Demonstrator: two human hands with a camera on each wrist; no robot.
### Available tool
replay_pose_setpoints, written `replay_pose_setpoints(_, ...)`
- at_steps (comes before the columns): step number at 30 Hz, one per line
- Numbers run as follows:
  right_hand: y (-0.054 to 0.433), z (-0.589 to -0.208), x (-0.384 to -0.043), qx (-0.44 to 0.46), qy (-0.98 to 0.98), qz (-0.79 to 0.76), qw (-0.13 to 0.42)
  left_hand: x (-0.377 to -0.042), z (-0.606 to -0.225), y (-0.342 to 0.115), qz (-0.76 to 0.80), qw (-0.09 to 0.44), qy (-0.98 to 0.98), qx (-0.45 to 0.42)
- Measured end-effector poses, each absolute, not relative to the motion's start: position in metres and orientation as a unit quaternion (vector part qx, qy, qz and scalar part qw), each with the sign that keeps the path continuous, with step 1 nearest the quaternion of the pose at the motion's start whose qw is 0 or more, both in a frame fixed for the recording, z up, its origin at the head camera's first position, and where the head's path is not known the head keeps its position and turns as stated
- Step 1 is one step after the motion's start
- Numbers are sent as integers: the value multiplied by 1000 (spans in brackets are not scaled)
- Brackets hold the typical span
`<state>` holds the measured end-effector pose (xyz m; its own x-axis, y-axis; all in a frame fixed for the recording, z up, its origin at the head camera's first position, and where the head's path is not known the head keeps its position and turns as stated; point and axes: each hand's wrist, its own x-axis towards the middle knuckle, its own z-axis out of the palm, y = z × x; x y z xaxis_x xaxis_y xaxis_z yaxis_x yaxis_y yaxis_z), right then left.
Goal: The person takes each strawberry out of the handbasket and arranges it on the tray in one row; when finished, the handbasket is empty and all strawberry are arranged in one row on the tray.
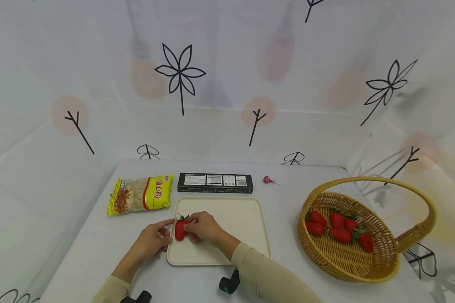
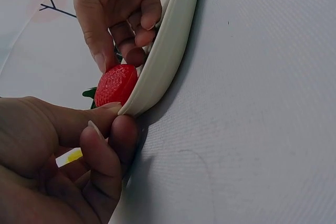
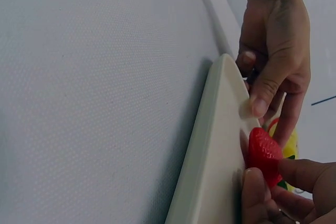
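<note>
A red strawberry (image 1: pixel 180 229) with green leaves lies at the left end of a cream rectangular tray (image 1: pixel 235 227). My right hand (image 1: pixel 204 229) pinches it from the right between thumb and fingers. At the tray's left rim is my left hand (image 1: pixel 151 242); in the left wrist view its thumb lies on the rim beside the strawberry (image 2: pixel 116 85), with fingers curled under the edge. The right wrist view shows the left hand (image 3: pixel 278 61) at the rim too, its thumb over the edge.
A wicker basket (image 1: pixel 345 267) with a tall handle holds several strawberries at the right. Behind the tray lie a yellow food packet (image 1: pixel 142 194), a long black box (image 1: pixel 215 183) and a pink lollipop (image 1: pixel 267 179). A patterned white cloth (image 1: pixel 220 139) hangs behind the table.
</note>
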<state>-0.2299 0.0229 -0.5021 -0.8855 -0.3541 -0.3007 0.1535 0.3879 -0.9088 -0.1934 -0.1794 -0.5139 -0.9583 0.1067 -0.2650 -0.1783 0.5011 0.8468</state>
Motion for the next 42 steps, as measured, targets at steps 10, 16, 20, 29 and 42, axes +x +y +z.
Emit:
replay_pose_setpoints(10, 18, -503, -227, -64, 803, -547, 230, -194, -514, -180, 494, 152, 855, -32)
replay_pose_setpoints(16, 18, -503, -227, -67, 803, -545, 231, -194, -513, -181, 496, 155, 854, -33)
replay_pose_setpoints(20, 28, -499, -224, -74, 811, -537, 220, -193, -512, -181, 496, 159, 853, -35)
replay_pose_setpoints(29, 103, -454, -209, -125, 816, -520, 220, -192, -514, -179, 494, 158, 854, -37)
replay_pose_setpoints(42, 238, -373, -165, -176, 827, -480, 235, -195, -512, -181, 490, 165, 854, -46)
